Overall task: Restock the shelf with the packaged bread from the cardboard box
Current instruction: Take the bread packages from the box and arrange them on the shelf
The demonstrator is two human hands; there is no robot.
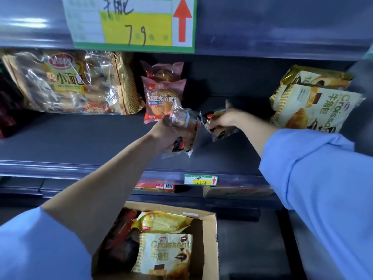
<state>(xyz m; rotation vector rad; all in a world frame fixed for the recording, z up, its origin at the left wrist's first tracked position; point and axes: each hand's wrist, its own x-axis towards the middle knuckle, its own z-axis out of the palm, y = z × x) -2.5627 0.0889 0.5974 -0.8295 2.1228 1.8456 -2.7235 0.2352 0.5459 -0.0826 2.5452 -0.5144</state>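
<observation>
Bread packets are gripped in both hands over the dark shelf [80, 142]: a clear-wrapped packet [188, 126] is clasped by the left hand [165, 134], fingers curled round its lower end, and a darker packet [221, 131] is clutched by the right hand [225, 118] just beside it. Both are held over the bare middle of the shelf; whether either touches the board cannot be told. Behind them, two red bean bread packets [163, 93] are stood upright at the back. A large bag of small breads [66, 81] is seen further left on the same shelf, and two croissant bags [314, 106] are stacked at the right. Below the shelf edge, where a small price label [200, 179] is fixed, the cardboard box [211, 235] is seen open, with a croissant bag [165, 253], a yellow packet [161, 221] and dark red packets [121, 231] inside. A large price sign [133, 23] is hung above.
</observation>
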